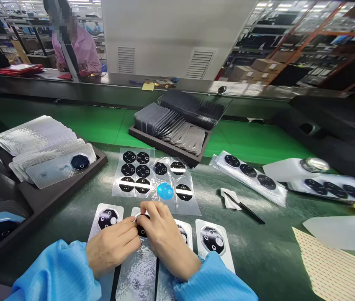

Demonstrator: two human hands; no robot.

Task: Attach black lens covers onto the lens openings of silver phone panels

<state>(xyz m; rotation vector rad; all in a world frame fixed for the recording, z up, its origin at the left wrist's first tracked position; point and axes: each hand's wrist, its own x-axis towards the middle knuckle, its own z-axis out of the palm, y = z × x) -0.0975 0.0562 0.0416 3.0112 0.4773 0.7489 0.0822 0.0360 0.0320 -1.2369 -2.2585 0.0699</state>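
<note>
Black disc [142, 231] sits at the far end of the silver panel [137, 271]; your left grip [114, 243] and right grip [165, 236] meet there, whether pinching it I cannot tell.

Four silvery panels [136, 271] lie in a row on a dark green counter [259, 251], alongside clear sheets [152, 168] of black discs [142, 171], a black tool [250, 212] across white tissue [229, 201], a white bottle [284, 169], a dotted sheet [337, 267] and a dark tray [70, 182].

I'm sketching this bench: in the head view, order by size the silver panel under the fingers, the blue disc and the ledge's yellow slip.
Silver panel, partly covered
Blue disc
Yellow slip
</note>
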